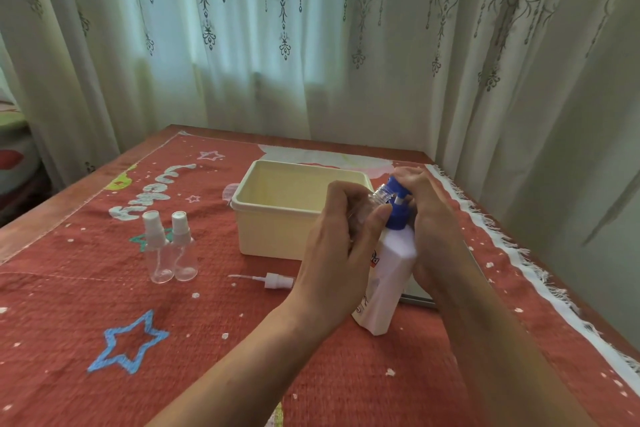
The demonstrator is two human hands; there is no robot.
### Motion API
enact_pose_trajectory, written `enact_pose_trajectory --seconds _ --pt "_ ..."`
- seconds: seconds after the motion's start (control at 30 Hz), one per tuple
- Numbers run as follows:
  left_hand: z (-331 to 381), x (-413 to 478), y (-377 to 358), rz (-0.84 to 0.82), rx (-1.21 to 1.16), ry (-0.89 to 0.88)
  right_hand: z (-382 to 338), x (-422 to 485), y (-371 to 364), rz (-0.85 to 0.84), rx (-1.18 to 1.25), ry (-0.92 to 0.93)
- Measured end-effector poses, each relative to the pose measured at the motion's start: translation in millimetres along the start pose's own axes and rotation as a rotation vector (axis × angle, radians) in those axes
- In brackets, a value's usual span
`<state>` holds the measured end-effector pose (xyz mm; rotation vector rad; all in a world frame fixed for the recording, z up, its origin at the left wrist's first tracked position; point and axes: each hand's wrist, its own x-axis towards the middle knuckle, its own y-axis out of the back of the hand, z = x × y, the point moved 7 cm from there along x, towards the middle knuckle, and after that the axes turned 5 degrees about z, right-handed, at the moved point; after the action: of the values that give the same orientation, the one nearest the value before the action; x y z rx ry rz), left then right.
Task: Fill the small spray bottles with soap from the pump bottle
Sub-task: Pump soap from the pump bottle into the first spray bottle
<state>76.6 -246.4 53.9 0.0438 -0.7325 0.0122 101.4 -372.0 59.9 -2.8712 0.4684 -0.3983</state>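
Hands came nearest: left hand curled round an uncapped spray bottle, its neck at the nozzle; right hand clasped the pump bottle by its blue head. Red cloth carried a cream tub, that tilted pump bottle, two capped spray bottles standing together, and a loose sprayer cap.

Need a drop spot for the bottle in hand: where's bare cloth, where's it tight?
Free: cloth around blue star, nearer than capped spray bottles; beyond them, far left. Tight: between tub, loose spray head and pump bottle, where left hand and right hand work.
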Motion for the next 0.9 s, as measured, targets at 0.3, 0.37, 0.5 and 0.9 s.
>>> enact_pose_trajectory --seconds 0.3,0.37,0.5,0.9 --pt "-0.1 1.6 1.4 0.017 -0.003 -0.006 1.7 -1.1 1.8 0.047 -0.03 -0.031" --pt "0.1 0.6 0.7 0.013 0.008 -0.012 0.2 -0.2 1.0 0.028 -0.011 -0.004" --pt "-0.7 -0.3 1.2 0.016 0.0 -0.008 -1.8 -1.5 0.9 0.028 0.014 0.016" --pt "-0.7 -0.9 0.4 0.013 -0.011 0.008 0.1 -0.1 0.9 0.008 -0.012 0.016"
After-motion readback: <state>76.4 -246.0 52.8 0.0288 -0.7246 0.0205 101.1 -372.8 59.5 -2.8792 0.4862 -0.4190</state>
